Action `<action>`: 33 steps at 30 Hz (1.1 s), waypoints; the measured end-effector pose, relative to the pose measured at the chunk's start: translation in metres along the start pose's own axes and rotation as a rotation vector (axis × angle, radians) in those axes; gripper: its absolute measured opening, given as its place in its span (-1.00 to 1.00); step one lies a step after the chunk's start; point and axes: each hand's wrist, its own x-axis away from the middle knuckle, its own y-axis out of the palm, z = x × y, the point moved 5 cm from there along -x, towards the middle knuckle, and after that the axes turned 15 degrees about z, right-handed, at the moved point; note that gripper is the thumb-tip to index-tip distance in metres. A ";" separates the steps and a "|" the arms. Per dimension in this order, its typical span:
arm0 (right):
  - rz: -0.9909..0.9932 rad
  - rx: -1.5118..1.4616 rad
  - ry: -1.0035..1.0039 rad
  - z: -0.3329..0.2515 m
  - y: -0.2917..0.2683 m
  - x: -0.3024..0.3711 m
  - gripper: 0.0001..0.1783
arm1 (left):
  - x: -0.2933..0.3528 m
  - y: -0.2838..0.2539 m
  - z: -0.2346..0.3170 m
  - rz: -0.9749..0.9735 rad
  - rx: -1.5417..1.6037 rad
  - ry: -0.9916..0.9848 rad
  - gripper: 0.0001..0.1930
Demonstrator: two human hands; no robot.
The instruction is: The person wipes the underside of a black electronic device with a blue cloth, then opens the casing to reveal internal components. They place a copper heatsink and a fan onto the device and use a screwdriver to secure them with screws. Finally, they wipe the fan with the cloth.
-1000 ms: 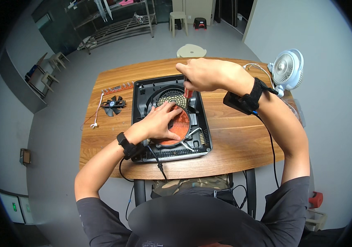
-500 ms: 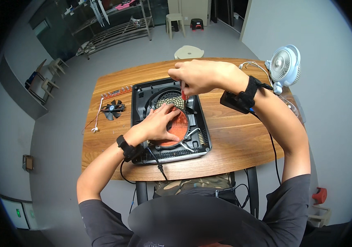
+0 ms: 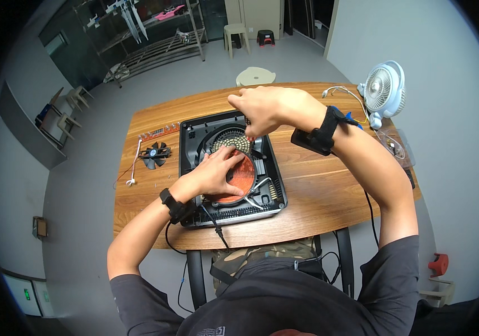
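Left grip (image 3: 216,172) splays across orange disc (image 3: 244,175); right grip (image 3: 257,112) clenches red tool (image 3: 250,138).

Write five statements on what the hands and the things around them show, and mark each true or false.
1. The left hand lies on the orange-red disc. True.
2. The right hand is empty. False: the right hand grips a red tool, mostly hidden.
3. The small black fan lies left of the black housing. True.
4. The pale desk fan stands to the person's left. False: the pale desk fan is on the right.
5. The small black fan is nearer the person than the orange circuit strip. True.
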 end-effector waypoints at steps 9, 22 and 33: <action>-0.186 -0.046 0.144 -0.010 -0.004 0.000 -0.60 | 0.001 -0.003 0.005 0.009 -0.038 0.008 0.09; -0.104 -0.073 -0.038 -0.012 -0.014 0.008 -0.63 | 0.002 -0.004 0.004 0.011 -0.034 0.014 0.08; -0.002 0.141 0.030 -0.014 0.003 0.001 -0.64 | 0.001 0.001 -0.001 -0.015 -0.017 -0.010 0.09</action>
